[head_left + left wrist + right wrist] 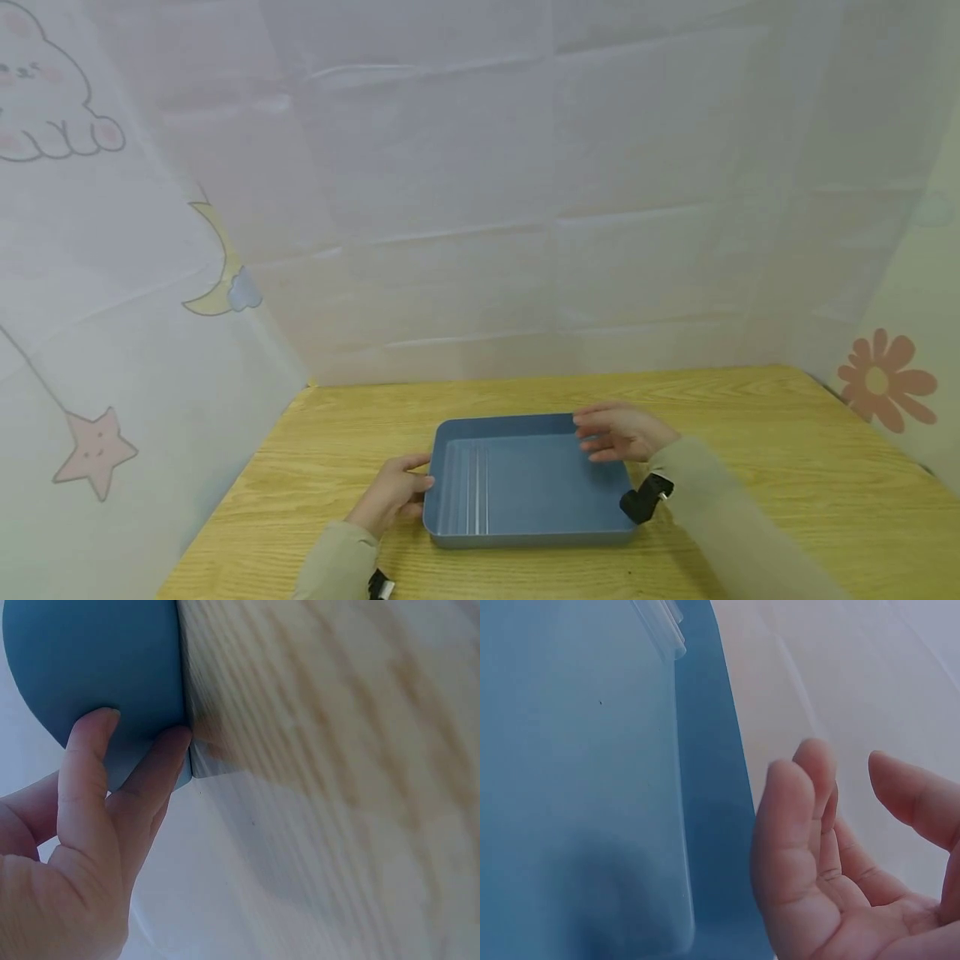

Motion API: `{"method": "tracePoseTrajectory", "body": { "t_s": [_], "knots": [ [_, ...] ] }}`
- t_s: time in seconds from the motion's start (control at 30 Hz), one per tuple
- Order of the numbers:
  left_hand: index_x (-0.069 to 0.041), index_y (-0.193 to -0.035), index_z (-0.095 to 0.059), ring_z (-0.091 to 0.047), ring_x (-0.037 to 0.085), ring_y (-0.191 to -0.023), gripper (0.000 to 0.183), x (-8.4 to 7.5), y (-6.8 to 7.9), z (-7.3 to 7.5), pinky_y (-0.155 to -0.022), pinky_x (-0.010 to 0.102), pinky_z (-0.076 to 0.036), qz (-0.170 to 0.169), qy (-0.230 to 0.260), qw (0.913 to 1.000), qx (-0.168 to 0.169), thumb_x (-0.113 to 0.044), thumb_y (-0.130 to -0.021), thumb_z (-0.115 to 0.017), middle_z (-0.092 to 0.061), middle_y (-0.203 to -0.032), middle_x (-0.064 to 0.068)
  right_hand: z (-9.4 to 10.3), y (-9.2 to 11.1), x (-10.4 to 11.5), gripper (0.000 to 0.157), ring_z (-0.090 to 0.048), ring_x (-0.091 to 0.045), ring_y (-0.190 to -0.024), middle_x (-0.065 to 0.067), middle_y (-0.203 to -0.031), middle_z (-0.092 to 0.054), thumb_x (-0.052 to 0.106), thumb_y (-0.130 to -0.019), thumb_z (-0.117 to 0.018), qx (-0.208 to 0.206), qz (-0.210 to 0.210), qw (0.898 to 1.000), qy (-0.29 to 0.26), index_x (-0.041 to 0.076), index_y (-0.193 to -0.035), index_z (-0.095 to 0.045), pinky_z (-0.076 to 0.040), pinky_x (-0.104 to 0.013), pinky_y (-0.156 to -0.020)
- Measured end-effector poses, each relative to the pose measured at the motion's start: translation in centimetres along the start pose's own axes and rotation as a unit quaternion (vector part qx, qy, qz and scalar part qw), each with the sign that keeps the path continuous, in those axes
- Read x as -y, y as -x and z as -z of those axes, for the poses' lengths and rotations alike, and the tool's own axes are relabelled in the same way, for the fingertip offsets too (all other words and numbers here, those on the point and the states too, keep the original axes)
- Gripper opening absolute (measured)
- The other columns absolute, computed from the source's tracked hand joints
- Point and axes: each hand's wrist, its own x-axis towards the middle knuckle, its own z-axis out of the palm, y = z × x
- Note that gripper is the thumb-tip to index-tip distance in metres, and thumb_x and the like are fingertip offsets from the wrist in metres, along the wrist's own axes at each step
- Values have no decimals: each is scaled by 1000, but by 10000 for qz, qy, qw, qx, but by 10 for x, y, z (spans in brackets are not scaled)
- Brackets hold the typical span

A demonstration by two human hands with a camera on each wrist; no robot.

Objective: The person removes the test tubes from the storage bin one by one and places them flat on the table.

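A shallow blue rectangular tray (555, 487) lies on the wooden table. Several clear, narrow tube-like pieces (477, 492) lie side by side in its left part, and their ends also show in the right wrist view (660, 626). At the tray's left side, my left hand (390, 493) touches the outer wall with extended fingertips (94, 735). My right hand (626, 432) hovers over the far right corner, its fingers loosely bent and apart from the thumb, with nothing held. In the right wrist view, those fingers (784, 847) are beside the tray's wall.
The yellow wood-grain table (360, 417) extends around the tray on all sides. Behind it hangs a creased pale sheet (480, 208). Printed side sheets with a star (95, 454) and a flower (885, 382) flank the table. Black wrist cameras (647, 497) sit on the sleeves.
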Motion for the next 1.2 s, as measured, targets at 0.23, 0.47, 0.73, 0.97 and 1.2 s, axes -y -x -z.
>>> {"method": "tracePoseTrajectory", "body": {
  "t_s": [0.23, 0.47, 0.73, 0.97, 1.2],
  "knots": [
    [12, -140, -41, -69, 25, -82, 47, 0, -1, -1, -64, 36, -58, 63, -66, 9999, -75, 9, -94, -52, -67, -104, 25, -10, -5, -1, 55, -64, -18, -76, -5, -92, -62, 14, -98, -58, 106, -88, 9999, 20, -5, -145, -35, -55, -32, -69],
    [11, -141, -42, -69, 25, -82, 47, -2, -2, 0, -62, 34, -58, 68, -101, 9999, -103, 8, -95, -53, -68, -104, 23, -19, -12, 0, 55, -63, -18, -77, -3, -91, -62, 14, -98, -58, 75, -116, 9999, 24, -4, -145, -37, -55, -33, -69],
    [10, -140, -43, -69, 24, -81, 47, -1, -3, -1, -59, 31, -57, 104, -163, 9997, -124, 7, -94, -54, -69, -102, 21, -27, -19, -1, 55, -63, -17, -75, -3, -90, -63, 14, -99, -57, 77, -189, 9998, -29, -4, -146, -35, -54, -32, -67],
    [11, -141, -41, -69, 24, -81, 48, 1, -3, 1, -62, 34, -58, 123, -143, 9998, -108, 7, -95, -53, -68, -102, 20, -38, -26, -3, 53, -63, -18, -76, -3, -89, -63, 15, -98, -59, 77, -208, 9997, 58, -3, -143, -40, -54, -33, -67],
    [11, -140, -42, -69, 23, -79, 47, 0, -2, 0, -61, 33, -58, 112, -96, 9999, -86, 8, -95, -52, -68, -102, 22, -49, -33, -4, 52, -63, -18, -76, -4, -90, -64, 14, -98, -59, 12, -321, 9994, 97, -3, -143, -41, -54, -33, -67]
  ]
}}
